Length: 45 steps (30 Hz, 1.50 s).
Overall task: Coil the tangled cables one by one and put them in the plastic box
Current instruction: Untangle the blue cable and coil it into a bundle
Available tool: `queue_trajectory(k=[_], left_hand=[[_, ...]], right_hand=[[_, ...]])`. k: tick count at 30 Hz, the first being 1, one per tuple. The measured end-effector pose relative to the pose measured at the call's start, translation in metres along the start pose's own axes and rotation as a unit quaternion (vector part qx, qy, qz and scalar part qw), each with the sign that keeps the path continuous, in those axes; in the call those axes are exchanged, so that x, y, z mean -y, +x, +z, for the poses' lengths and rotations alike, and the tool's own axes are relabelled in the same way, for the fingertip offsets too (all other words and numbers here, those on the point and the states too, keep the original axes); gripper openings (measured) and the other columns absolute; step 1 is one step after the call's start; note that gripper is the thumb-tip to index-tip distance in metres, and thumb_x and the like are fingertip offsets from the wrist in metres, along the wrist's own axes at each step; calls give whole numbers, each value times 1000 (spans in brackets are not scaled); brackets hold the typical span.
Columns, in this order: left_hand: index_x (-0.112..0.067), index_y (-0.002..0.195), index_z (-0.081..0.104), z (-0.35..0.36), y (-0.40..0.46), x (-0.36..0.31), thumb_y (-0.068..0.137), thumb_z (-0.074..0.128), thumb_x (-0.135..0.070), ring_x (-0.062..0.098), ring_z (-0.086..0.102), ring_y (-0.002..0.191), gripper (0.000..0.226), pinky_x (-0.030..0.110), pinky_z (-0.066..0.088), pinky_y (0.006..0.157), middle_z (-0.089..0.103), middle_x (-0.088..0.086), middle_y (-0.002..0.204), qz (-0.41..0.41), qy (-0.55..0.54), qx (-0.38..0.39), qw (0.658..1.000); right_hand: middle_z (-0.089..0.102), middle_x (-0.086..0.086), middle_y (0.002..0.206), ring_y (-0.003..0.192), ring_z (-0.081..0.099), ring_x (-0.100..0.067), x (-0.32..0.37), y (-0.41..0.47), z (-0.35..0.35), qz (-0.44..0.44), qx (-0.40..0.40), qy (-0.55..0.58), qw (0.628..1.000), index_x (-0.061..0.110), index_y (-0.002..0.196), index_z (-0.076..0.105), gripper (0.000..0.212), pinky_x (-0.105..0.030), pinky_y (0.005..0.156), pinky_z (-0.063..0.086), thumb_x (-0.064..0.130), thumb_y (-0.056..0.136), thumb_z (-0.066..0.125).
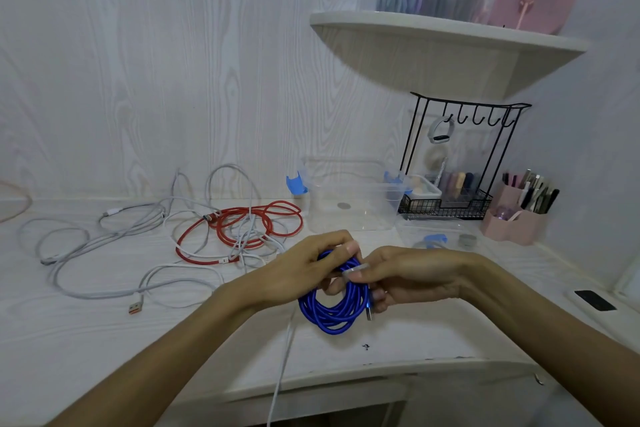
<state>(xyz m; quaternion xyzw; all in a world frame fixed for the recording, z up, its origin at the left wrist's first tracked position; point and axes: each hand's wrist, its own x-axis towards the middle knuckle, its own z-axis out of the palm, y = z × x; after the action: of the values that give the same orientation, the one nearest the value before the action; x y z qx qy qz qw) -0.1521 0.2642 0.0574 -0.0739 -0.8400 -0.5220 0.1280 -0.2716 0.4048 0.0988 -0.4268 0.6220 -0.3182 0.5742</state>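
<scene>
Blue cable (334,308) coiled, held above counter (104,333) front edge: left hand (304,270) grip clamped on coil top, right hand (412,276) grip pinched on its plug end. Plastic box (349,198) sits behind; red cable (242,229) tangled left.

Blue cable (333,305) wound into a round coil, held up in front of the clear plastic box (349,198); left of the box, red cable (242,229) and white cables (114,253) lie tangled

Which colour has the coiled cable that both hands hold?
The coiled cable is bright blue, seen in the head view.
</scene>
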Motion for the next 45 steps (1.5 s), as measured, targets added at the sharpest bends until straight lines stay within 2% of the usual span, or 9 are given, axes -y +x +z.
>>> queue_trajectory(k=[4, 12, 16, 20, 24, 32, 37, 40, 45], left_hand=[[-15, 95, 54, -1, -4, 2, 93, 52, -32, 5, 51, 60, 17, 16, 42, 59, 57, -9, 67, -14, -19, 37, 999], [-20, 88, 56, -7, -6, -8, 91, 56, -33, -3, 54, 61, 13, 12, 44, 60, 61, -14, 69, -2, 23, -4, 1000], [-25, 82, 56, -11, -7, -8, 92, 55, -27, -2, 51, 55, 11, 12, 42, 56, 59, -20, 63, -1, 46, -60, 997], [-37, 72, 59, -11, -7, -5, 94, 53, -27, 2, 50, 55, 25, 22, 43, 61, 56, -12, 60, -18, 12, -94, 995], [-40, 64, 60, -9, -3, -4, 93, 53, -26, 2, 50, 51, 32, 24, 45, 61, 55, -11, 57, -32, -20, -136, 990], [-20, 68, 57, -4, 3, 2, 86, 63, -27, 6, 43, 45, 21, 12, 38, 45, 53, -11, 48, -45, -23, -255, 966], [-21, 81, 59, 3, 12, 4, 86, 64, -20, -4, 52, 49, 8, 16, 42, 57, 61, -16, 58, -52, -45, -363, 929], [-30, 94, 63, 7, 14, 6, 86, 64, -18, -6, 56, 56, 14, 13, 42, 58, 65, -13, 67, -28, -46, -409, 911], [-21, 79, 71, 13, 19, 9, 89, 60, -10, -1, 63, 68, 19, 6, 45, 64, 69, -10, 72, -17, -32, -467, 884]], right_hand=[[48, 7, 68, 64, 34, -7, 1, -2, -6, 11, 40, 5, 999, -12, 129, 46, 46, -18, 67, 43, 20, 95, 45], [60, 0, 92, 76, 54, -4, 9, -6, -20, 9, 65, -16, 998, -14, 132, 40, 46, -17, 72, 48, 6, 92, 49], [47, 10, 63, 54, 36, -3, 19, -16, -27, 17, 1, -114, 993, 21, 105, 71, 25, -14, 52, 36, 7, 94, 53], [60, 11, 73, 64, 49, 3, 25, -17, -20, -32, -125, -307, 943, 35, 97, 73, 18, -13, 63, 38, 31, 93, 57], [72, 13, 94, 79, 59, 5, 29, -19, -21, -58, -139, -265, 952, 33, 100, 73, 18, -14, 73, 46, 34, 90, 58], [74, -3, 84, 69, 64, -4, 34, -12, -26, -56, -248, -97, 962, 10, 90, 77, 16, -16, 68, 53, 22, 82, 70], [75, -7, 84, 85, 69, -14, 31, 6, -1, -132, -361, -30, 923, 11, 84, 72, 11, -16, 72, 55, 16, 88, 63], [74, -2, 81, 79, 69, -11, 26, 19, 14, -168, -451, -65, 874, 13, 83, 72, 10, -20, 74, 55, 20, 86, 65], [72, 8, 89, 85, 67, -4, 9, 39, 41, -232, -552, -171, 783, 19, 93, 74, 14, -28, 80, 55, 25, 90, 62]])
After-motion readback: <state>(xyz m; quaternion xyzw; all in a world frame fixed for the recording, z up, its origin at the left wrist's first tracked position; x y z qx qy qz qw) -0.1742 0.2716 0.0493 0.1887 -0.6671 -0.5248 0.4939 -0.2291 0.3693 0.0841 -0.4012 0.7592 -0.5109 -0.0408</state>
